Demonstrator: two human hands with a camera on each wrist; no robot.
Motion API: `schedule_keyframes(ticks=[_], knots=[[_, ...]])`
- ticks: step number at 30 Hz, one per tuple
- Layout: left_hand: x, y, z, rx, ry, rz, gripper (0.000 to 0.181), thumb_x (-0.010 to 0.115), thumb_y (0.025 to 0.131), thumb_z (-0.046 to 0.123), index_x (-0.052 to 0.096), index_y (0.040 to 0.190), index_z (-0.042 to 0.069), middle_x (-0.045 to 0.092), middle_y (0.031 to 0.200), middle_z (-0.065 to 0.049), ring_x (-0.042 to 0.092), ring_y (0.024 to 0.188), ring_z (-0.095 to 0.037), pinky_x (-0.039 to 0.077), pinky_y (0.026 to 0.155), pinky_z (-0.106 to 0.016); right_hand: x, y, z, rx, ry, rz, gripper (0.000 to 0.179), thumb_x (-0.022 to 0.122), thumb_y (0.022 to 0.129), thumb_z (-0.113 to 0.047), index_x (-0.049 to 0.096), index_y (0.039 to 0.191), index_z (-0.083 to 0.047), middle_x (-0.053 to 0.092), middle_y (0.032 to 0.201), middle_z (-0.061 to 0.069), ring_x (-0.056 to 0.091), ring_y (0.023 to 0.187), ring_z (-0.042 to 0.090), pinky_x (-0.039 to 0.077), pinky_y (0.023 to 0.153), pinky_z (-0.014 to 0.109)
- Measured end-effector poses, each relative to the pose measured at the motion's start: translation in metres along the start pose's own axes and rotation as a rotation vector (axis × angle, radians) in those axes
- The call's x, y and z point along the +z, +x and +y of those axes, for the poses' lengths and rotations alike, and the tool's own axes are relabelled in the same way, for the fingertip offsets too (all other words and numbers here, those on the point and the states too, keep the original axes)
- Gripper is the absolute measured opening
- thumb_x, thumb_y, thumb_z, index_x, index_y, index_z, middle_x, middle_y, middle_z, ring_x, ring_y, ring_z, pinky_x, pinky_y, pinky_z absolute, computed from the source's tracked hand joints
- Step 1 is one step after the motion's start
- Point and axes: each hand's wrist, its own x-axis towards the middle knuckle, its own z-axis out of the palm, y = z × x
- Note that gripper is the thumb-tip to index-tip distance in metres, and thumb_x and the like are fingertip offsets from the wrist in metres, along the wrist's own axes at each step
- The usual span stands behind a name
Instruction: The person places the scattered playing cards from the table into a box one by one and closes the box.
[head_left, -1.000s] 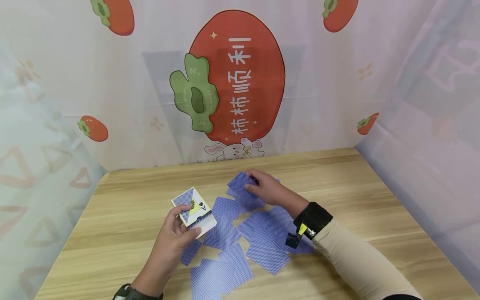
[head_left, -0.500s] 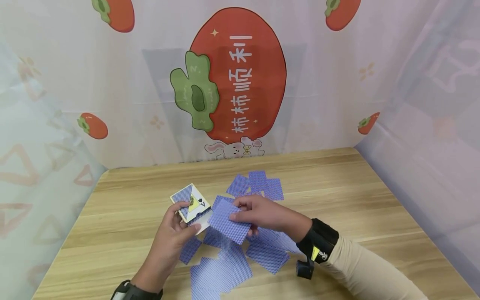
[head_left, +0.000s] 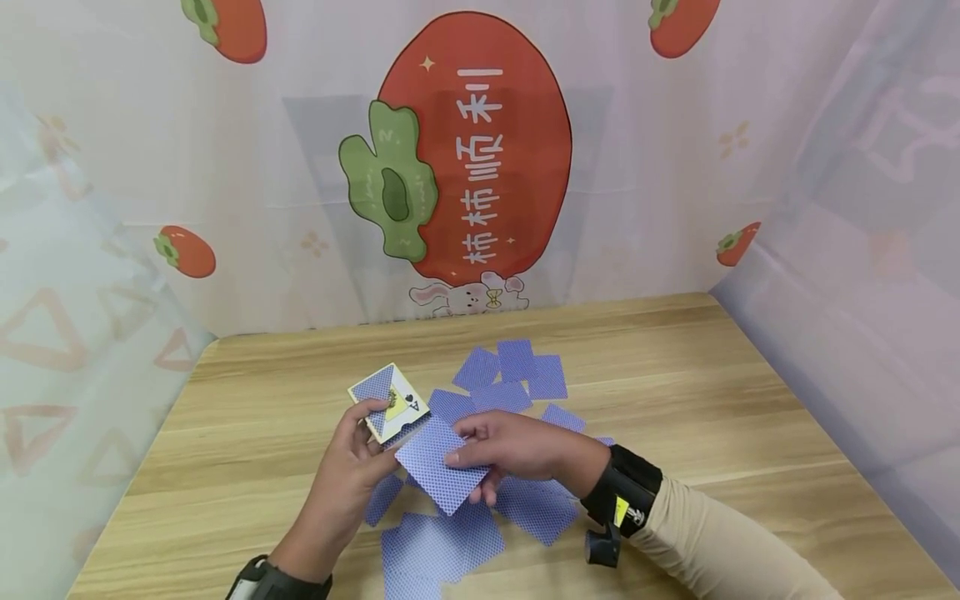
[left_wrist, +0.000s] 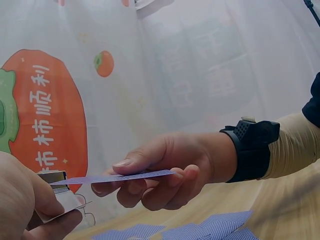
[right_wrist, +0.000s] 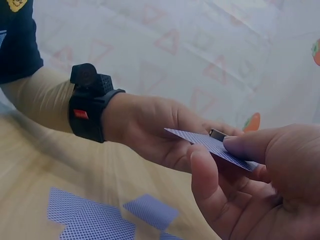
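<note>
My left hand [head_left: 341, 467] holds a playing-card box [head_left: 406, 406], its ace-of-spades print facing up, tilted above the table. Between the thumb and fingers of my right hand [head_left: 525, 446] is a blue-backed playing card [head_left: 437, 468], back side up. One end of this card lies at the mouth of the box. In the head view it covers the box's open flap; whether its edge is inside cannot be told. From the left wrist view the card [left_wrist: 115, 177] appears nearly level, with the white flap [left_wrist: 62, 206] below it.
Several blue-backed cards [head_left: 427, 550] lie face down and overlapping on the wooden table [head_left: 712, 417] under both hands. More cards [head_left: 517, 360] lie farther back. A printed cloth [head_left: 637, 208] hangs behind the table and along the sides.
My right hand has taken a card from the far cards and brought it toward me and left, to the box. My left hand has stayed nearly in place with the box.
</note>
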Motion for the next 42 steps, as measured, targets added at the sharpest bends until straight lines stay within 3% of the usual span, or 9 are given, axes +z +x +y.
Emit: schedule_keyframes(ticks=[7, 12, 19, 27, 34, 38, 42], knots=[[0.002, 0.000, 0.000, 0.001, 0.008, -0.010, 0.068, 0.059, 0.089, -0.015, 0.028, 0.144, 0.009, 0.033, 0.147, -0.023, 0.062, 0.117, -0.016, 0.056, 0.092, -0.025, 0.002, 0.001, 0.001, 0.004, 0.045, -0.003, 0.041, 0.058, 0.103, -0.016, 0.044, 0.137, 0.002, 0.065, 0.081, 0.003, 0.067, 0.060, 0.009, 0.056, 0.053, 0.024], [0.003, -0.001, 0.000, -0.008, -0.007, 0.000, 0.069, 0.059, 0.088, -0.016, 0.029, 0.144, 0.009, 0.034, 0.147, -0.022, 0.063, 0.116, -0.016, 0.056, 0.091, -0.027, 0.005, 0.003, 0.002, 0.010, 0.047, 0.005, 0.047, 0.059, 0.103, -0.017, 0.041, 0.142, 0.002, 0.064, 0.077, 0.002, 0.064, 0.056, 0.008, 0.055, 0.051, 0.023], [0.006, -0.002, -0.001, -0.006, 0.001, -0.008, 0.067, 0.059, 0.089, -0.015, 0.029, 0.144, 0.009, 0.035, 0.147, -0.022, 0.064, 0.114, -0.016, 0.058, 0.086, -0.025, 0.008, 0.007, 0.001, -0.033, 0.144, -0.002, 0.030, 0.058, 0.102, -0.010, 0.046, 0.129, -0.003, 0.071, 0.086, 0.006, 0.069, 0.064, 0.010, 0.059, 0.060, 0.025], [0.009, -0.001, 0.002, 0.004, -0.001, 0.009, 0.067, 0.059, 0.090, -0.015, 0.028, 0.145, 0.007, 0.032, 0.151, -0.023, 0.062, 0.118, -0.012, 0.055, 0.091, -0.024, 0.007, 0.007, -0.002, -0.063, 0.190, 0.018, 0.069, 0.063, 0.091, 0.012, 0.033, 0.150, -0.008, 0.068, 0.118, 0.016, 0.074, 0.087, 0.021, 0.060, 0.082, 0.033], [0.008, -0.002, 0.006, 0.006, -0.009, 0.026, 0.066, 0.057, 0.090, -0.016, 0.028, 0.145, 0.008, 0.032, 0.149, -0.024, 0.062, 0.116, -0.011, 0.056, 0.089, -0.022, 0.009, 0.004, -0.006, -0.076, 0.180, -0.011, 0.090, 0.065, 0.090, 0.012, 0.014, 0.160, -0.012, 0.061, 0.130, 0.017, 0.074, 0.093, 0.024, 0.060, 0.084, 0.035], [0.008, -0.002, 0.006, 0.012, -0.023, 0.027, 0.067, 0.058, 0.089, -0.017, 0.029, 0.144, 0.008, 0.033, 0.147, -0.025, 0.063, 0.115, -0.012, 0.056, 0.089, -0.023, 0.013, 0.004, -0.007, -0.108, 0.125, 0.023, 0.082, 0.066, 0.091, 0.009, 0.022, 0.157, -0.011, 0.064, 0.121, 0.018, 0.074, 0.089, 0.024, 0.060, 0.084, 0.040], [0.008, -0.002, 0.004, 0.012, -0.049, 0.018, 0.067, 0.060, 0.087, -0.017, 0.031, 0.142, 0.007, 0.036, 0.146, -0.026, 0.064, 0.115, -0.014, 0.056, 0.090, -0.025, 0.016, 0.007, -0.007, -0.132, -0.011, 0.179, 0.060, 0.071, 0.092, 0.001, 0.039, 0.142, -0.007, 0.067, 0.103, 0.016, 0.074, 0.078, 0.024, 0.060, 0.080, 0.049]])
